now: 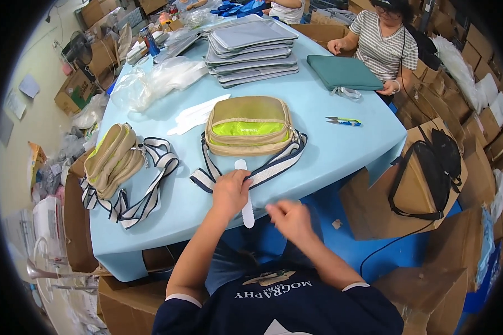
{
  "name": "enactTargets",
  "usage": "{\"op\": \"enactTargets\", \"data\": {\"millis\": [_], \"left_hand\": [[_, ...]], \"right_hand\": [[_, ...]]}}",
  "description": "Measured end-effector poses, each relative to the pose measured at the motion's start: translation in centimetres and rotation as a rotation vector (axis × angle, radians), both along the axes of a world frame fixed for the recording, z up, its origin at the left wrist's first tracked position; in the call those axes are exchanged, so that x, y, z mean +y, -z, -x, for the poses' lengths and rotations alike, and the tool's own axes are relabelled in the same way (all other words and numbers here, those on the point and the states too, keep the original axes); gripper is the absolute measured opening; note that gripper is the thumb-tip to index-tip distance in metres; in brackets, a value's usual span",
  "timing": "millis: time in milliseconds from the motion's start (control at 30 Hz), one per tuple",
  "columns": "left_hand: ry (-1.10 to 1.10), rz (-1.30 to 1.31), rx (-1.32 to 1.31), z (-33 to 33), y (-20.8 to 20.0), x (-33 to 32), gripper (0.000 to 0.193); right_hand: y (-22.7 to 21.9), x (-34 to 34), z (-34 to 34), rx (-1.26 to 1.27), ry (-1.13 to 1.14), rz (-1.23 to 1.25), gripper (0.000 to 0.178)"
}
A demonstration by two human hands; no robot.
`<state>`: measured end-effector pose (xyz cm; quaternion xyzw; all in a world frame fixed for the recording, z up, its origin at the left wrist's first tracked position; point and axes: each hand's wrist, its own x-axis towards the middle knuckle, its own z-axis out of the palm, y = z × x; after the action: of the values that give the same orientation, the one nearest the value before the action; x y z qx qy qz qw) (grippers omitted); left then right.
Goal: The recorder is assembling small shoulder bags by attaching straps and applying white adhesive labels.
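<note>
My left hand (231, 193) is closed on a long white strip (248, 215) with rounded ends and a wavy edge, held over the table's near edge. Slightly blurred, my right hand (290, 221) is curled just right of the strip, apart from it; what it holds, if anything, is hidden. Just beyond my left hand lies a tan and lime-green shoulder bag (249, 126), its striped white and navy strap (274, 167) looped in front. Several more white strips (198, 115) lie left of that bag. A second tan and green bag (114, 159) rests at the left.
Stacked grey flat cases (251, 50) stand at the back, beside clear plastic bags (159, 84). Thread snips (343, 121) lie at the right. Across the table a person in a striped shirt (383, 42) touches a green case (343, 72). A black bag (425, 173) sits on a carton (369, 209).
</note>
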<state>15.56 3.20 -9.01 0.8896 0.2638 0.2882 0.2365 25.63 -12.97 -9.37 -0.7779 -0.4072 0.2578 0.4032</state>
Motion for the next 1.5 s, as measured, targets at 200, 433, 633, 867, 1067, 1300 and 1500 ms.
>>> {"op": "enactTargets", "data": {"millis": [200,433,633,867,1067,1300,1500], "left_hand": [[0.027,-0.389,-0.035,-0.3,0.3,-0.5,0.014],[0.026,-0.387,-0.045,0.0,0.1,-0.7,0.016],[0.078,-0.396,-0.103,0.0,0.3,-0.3,0.015],[0.074,-0.412,-0.116,-0.2,0.2,-0.4,0.015],[0.056,-0.378,-0.102,0.2,0.4,-0.5,0.015],[0.077,-0.228,-0.118,-0.1,-0.1,-0.1,0.014],[0.209,-0.143,-0.273,0.6,-0.5,0.6,0.016]], "right_hand": [[-1.6,6.7,-8.0,-0.659,0.203,-0.399,0.009],[-1.3,8.7,-9.6,-0.816,0.032,-0.179,0.006],[-1.7,8.8,-11.1,-0.869,-0.198,-0.254,0.003],[-0.7,9.1,-12.6,-0.955,-0.211,-0.234,0.008],[1.7,3.0,-16.8,0.592,0.087,-0.885,0.025],[3.3,-1.8,-5.0,0.332,-0.154,-0.399,0.017],[2.8,1.4,1.7,0.846,-0.162,-0.139,0.03]]}}
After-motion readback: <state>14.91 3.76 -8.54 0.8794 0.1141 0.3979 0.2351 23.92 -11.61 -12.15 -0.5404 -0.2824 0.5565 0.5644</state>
